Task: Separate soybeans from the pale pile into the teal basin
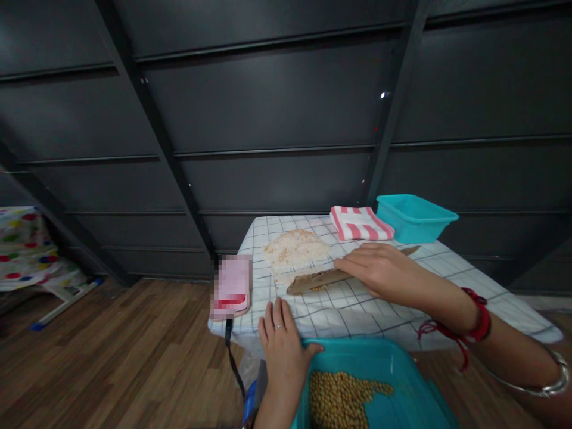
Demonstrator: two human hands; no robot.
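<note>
My left hand (280, 345) rests on the near left rim of a teal tub (397, 357) holding yellowish beans (339, 396); its fingers lie flat and together on the table edge, the thumb hooked over the rim. My right hand (379, 269) reaches across the checked tablecloth (357, 307) and lies fingers-down on a long brown cardboard strip (313, 280), pressing it. The strip lies at the near edge of a pale pile of powdery grain (295, 247). A red thread band and a metal bangle circle my right wrist and forearm.
A pink-and-white striped folded cloth (360, 223) and a smaller teal tub (415, 217) sit at the table's far side. A pink blurred device (231, 286) with a black strap lies at the left corner. Dark panelled wall behind, wooden floor left, dotted fabric (22, 247) far left.
</note>
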